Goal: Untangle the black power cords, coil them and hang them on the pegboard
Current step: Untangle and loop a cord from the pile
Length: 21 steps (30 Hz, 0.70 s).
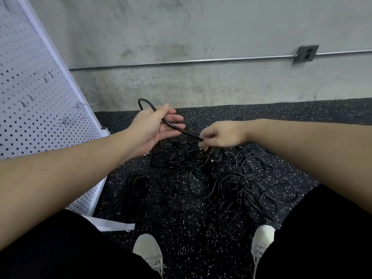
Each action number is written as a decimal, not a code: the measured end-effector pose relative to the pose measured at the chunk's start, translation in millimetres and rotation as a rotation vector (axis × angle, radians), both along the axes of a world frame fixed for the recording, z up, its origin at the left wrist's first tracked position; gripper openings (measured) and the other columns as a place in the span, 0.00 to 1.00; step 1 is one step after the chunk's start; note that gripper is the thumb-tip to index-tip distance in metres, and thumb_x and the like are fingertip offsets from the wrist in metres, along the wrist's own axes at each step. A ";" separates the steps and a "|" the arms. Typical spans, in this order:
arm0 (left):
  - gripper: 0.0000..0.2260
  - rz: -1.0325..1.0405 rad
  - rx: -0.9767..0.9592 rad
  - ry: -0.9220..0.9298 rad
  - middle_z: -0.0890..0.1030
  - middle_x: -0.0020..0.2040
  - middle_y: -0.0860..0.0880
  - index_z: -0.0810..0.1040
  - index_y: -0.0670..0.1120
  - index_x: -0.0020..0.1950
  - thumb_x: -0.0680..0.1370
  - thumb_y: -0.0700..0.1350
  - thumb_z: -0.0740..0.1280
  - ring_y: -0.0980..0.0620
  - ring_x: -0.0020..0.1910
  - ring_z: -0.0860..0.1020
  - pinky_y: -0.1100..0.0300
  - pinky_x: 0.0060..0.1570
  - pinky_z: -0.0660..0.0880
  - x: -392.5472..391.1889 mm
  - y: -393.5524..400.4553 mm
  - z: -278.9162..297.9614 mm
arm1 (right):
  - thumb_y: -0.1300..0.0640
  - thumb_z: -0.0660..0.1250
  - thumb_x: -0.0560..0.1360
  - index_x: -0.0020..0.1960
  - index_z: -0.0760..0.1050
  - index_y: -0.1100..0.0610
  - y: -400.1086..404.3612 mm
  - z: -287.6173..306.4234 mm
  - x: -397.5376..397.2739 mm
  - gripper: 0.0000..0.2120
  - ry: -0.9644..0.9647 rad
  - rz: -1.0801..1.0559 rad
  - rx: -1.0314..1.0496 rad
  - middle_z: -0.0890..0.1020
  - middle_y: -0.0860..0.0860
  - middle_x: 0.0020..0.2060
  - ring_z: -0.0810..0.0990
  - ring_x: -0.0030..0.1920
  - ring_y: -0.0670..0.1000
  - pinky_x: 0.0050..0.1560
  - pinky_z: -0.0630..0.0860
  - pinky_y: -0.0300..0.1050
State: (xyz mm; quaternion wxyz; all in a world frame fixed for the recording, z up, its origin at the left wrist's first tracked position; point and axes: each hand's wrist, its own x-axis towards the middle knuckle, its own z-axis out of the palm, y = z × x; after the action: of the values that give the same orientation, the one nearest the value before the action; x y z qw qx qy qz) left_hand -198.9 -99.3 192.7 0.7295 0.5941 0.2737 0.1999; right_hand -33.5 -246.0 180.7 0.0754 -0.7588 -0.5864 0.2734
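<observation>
Left hand [155, 125] grip pinches one black cord [173, 125], right hand [219, 135] grip pinches same cord above tangled pile [217, 178] on floor [261, 113]; pegboard [36, 97] left.

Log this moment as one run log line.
left hand: holds cord | right hand: pinches same cord | tangle: on floor | pegboard: no cords hung

Black power cords [217, 178] – tangled floor heap, pegboard [30, 97] beside
</observation>
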 end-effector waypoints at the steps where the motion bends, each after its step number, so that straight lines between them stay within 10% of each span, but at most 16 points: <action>1: 0.10 0.032 0.004 -0.009 0.87 0.45 0.44 0.76 0.42 0.54 0.86 0.47 0.60 0.45 0.43 0.87 0.57 0.38 0.83 -0.5 1.9 0.8 | 0.47 0.63 0.83 0.48 0.79 0.51 0.3 0.1 0.0 0.11 -0.023 -0.006 0.042 0.82 0.42 0.38 0.72 0.27 0.35 0.32 0.66 0.28; 8: 0.36 -0.208 0.290 0.139 0.83 0.63 0.48 0.76 0.51 0.66 0.69 0.75 0.66 0.50 0.59 0.83 0.49 0.54 0.82 -11.0 10.0 -12.3 | 0.51 0.58 0.85 0.53 0.77 0.57 14.1 14.8 -13.2 0.13 0.135 -0.093 0.290 0.83 0.49 0.32 0.81 0.33 0.54 0.39 0.80 0.44; 15: 0.11 -0.660 0.817 0.468 0.84 0.49 0.65 0.82 0.60 0.58 0.76 0.58 0.72 0.69 0.47 0.80 0.63 0.59 0.78 -3.0 -13.9 -39.0 | 0.54 0.57 0.86 0.55 0.78 0.57 28.0 33.6 -31.9 0.12 0.608 -0.306 0.522 0.80 0.52 0.30 0.79 0.33 0.54 0.28 0.71 0.43; 21: 0.16 -0.749 0.431 0.373 0.84 0.62 0.52 0.79 0.55 0.62 0.81 0.37 0.63 0.50 0.62 0.82 0.46 0.63 0.79 3.4 -26.2 -30.7 | 0.55 0.59 0.85 0.52 0.78 0.56 28.1 34.5 -26.7 0.10 0.718 -0.425 0.589 0.80 0.51 0.31 0.80 0.31 0.48 0.27 0.73 0.41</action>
State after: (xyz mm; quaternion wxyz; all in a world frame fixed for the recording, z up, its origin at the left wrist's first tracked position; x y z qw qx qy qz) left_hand -195.5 -125.5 161.9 0.5498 0.8156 0.1193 -0.1350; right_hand -60.2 -217.9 215.2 0.5366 -0.6662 -0.4083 0.3185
